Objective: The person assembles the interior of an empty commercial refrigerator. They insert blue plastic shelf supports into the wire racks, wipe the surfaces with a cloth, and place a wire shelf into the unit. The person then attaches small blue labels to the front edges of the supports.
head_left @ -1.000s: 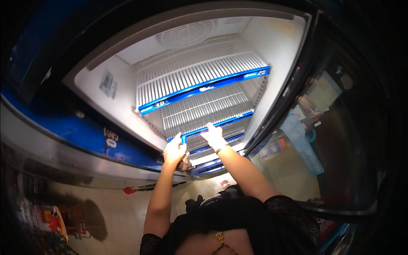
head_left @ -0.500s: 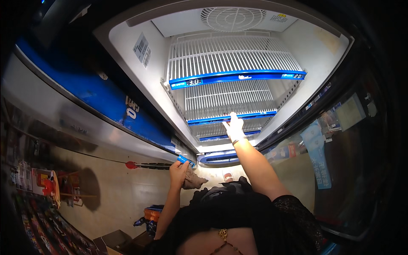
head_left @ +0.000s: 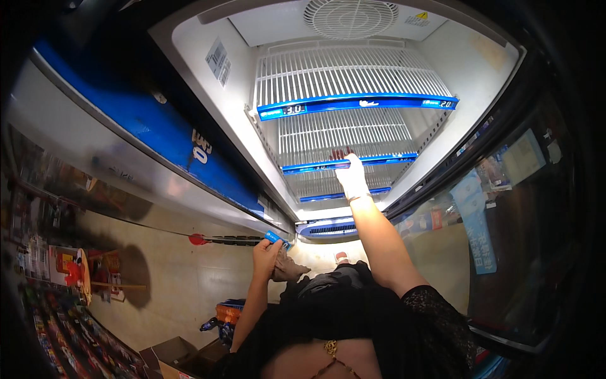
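An upright display fridge stands open before me with white wire shelves. My right hand (head_left: pixel 353 179) is at the middle shelf (head_left: pixel 303 136). Its thumb lies over the blue front strip (head_left: pixel 309 167), and reddish fingertips show through the wires behind it, so the hand is closed round the shelf's edge. Lower left, my left hand (head_left: pixel 265 254) pinches a small blue price tag strip (head_left: pixel 274 238). A crumpled grey-brown cloth (head_left: pixel 290 268) hangs from the same hand.
The upper shelf (head_left: pixel 353 76) has a blue strip with price figures. A fan grille (head_left: pixel 351 18) is above it. The glass door (head_left: pixel 505 252) stands at the right. A blue-panelled cabinet (head_left: pixel 132 120) is at the left; packaged goods (head_left: pixel 69 335) fill the lower left.
My right hand has moved up slightly from below the middle shelf's strip and closed round its edge. My left hand keeps the tag and cloth. The view has shifted a little.
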{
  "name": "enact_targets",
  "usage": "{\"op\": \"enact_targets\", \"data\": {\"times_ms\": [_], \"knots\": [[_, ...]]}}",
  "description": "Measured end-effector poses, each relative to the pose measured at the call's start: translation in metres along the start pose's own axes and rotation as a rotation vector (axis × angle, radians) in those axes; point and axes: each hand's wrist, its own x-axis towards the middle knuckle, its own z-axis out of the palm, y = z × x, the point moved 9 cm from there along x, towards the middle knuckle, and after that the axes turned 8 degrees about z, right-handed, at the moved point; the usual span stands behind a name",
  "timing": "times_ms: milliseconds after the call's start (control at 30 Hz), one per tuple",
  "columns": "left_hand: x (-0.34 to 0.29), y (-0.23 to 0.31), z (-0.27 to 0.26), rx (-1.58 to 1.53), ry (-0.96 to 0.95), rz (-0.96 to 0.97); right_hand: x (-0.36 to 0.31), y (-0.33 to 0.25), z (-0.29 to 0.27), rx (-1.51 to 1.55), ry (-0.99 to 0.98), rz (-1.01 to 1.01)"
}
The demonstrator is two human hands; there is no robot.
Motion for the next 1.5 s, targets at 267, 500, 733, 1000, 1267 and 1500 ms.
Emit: {"op": "enact_targets", "data": {"times_ms": [267, 500, 733, 1000, 1267, 1500], "knots": [[-0.015, -0.010, -0.016, -0.048, 0.044, -0.035, -0.012, 0.002, 0.042, 1.687, -0.248, 0.819], [-0.024, -0.003, -0.012, -0.135, 0.074, -0.102, 0.010, 0.017, 0.042, 1.468, -0.285, 0.584], [-0.026, -0.011, -0.019, -0.113, 0.087, -0.105, -0.004, 0.026, 0.049, 1.731, -0.122, 0.942], [-0.010, 0.031, 0.000, -0.318, 0.114, -0.072, 0.010, 0.024, 0.042, 1.689, -0.193, 0.828], [0.005, 0.035, 0.010, -0.294, 0.066, -0.035, 0.007, 0.017, 0.043, 1.668, -0.163, 0.910], [0.002, 0.024, 0.008, -0.257, 0.112, -0.049, 0.004, 0.010, 0.040, 1.660, -0.196, 0.829]]}}
